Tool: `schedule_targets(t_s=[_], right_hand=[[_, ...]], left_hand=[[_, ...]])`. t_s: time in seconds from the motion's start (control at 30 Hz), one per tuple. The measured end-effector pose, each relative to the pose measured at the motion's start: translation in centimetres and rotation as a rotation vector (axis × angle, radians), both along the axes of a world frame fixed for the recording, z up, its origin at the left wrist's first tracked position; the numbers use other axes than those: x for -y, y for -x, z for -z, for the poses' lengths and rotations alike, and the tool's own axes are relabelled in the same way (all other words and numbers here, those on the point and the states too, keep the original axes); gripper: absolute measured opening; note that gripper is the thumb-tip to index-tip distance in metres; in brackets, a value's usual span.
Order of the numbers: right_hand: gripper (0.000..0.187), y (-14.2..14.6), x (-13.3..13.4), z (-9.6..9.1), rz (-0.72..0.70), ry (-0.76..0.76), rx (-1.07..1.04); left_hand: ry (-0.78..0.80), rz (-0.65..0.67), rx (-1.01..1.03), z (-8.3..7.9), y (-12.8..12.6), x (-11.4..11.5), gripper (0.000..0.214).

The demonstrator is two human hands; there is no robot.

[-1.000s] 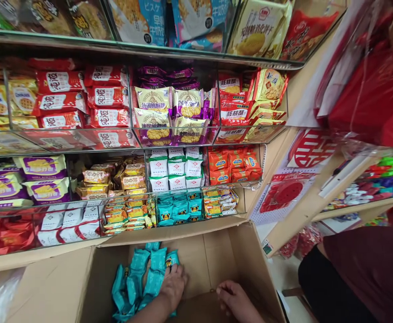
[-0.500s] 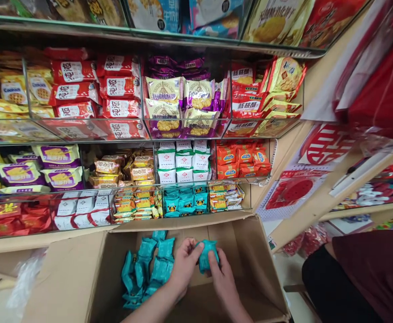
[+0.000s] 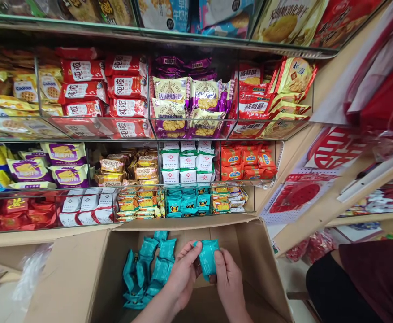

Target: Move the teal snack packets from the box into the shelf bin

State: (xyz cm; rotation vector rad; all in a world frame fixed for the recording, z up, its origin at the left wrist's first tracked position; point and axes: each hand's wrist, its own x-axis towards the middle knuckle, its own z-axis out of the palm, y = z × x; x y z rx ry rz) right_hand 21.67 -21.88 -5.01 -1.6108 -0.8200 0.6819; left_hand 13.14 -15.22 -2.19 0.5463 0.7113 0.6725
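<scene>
Both my hands hold one teal snack packet (image 3: 208, 259) above an open cardboard box (image 3: 250, 264). My left hand (image 3: 183, 276) pinches its left edge and my right hand (image 3: 228, 278) grips its right side. A pile of several matching teal packets (image 3: 149, 267) lies in the box to the left of my left hand. On the lowest shelf just beyond the box, a compartment holds more teal packets (image 3: 186, 202).
Glass-fronted shelves (image 3: 196, 130) packed with biscuit and snack packs fill the wall ahead. A wooden rack (image 3: 320, 211) with red decorations stands at the right. My dark red clothing (image 3: 377, 278) shows at bottom right. A clear plastic bag (image 3: 31, 273) lies at left.
A second ago my left hand rested on the pile and my right on the box floor. Both hands then rose holding one teal packet, now lifted slightly higher and turned upright.
</scene>
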Motion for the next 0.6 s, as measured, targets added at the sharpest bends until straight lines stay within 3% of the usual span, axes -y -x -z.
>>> schedule_targets(t_s=[0.13, 0.33, 0.4, 0.5, 0.6], right_hand=[[0.026, -0.2, 0.1, 0.4, -0.014, -0.08, 0.236], [0.029, -0.7, 0.7, -0.3, -0.069, -0.273, 0.567], [0.034, -0.4, 0.9, -0.8, -0.044, -0.301, 0.496], [0.039, -0.1, 0.7, -1.6, 0.129, -0.288, 0.19], [0.03, -0.4, 0.0, -2.4, 0.145, -0.2, -0.068]], left_hand=[[0.07, -0.006, -0.013, -0.4, 0.4, -0.1, 0.02], [0.119, 0.148, 0.066, -2.4, 0.6, -0.3, 0.026], [0.047, 0.108, 0.044, -2.9, 0.7, -0.3, 0.032], [-0.054, 0.118, 0.043, -3.4, 0.9, -0.1, 0.036], [-0.131, 0.146, 0.035, -3.8, 1.0, 0.2, 0.034]])
